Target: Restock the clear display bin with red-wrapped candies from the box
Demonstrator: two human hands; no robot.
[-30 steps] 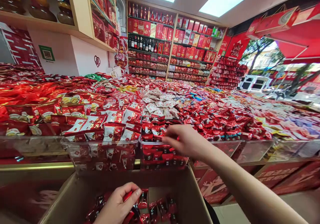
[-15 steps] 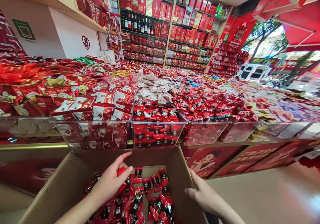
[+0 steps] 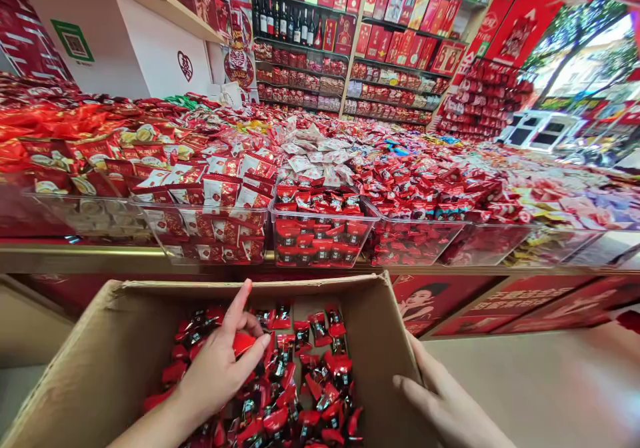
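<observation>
An open cardboard box (image 3: 395, 341) holds many small red and black wrapped candies (image 3: 275, 421). Over them, inside the box, is my left hand (image 3: 220, 361), its index finger stretched toward the far rim and its other fingers curled around a red-wrapped candy (image 3: 243, 343). My right hand (image 3: 435, 388) grips the box's right wall, with the thumb on the inner side and the fingers outside. Just beyond the box, a clear plastic bin (image 3: 325, 218) is filled with similar red and black candies.
Neighbouring clear bins (image 3: 205, 231) with other wrapped sweets line the counter edge (image 3: 90, 255). Heaps of packets spread behind them. Shelves with bottles (image 3: 290, 25) and red boxes stand at the back. Tiled floor (image 3: 500, 375) shows at the lower right.
The box's far rim now sits higher in view, and more candies show inside. Both hands have shifted slightly right in view, with the red candy still in my left hand.
</observation>
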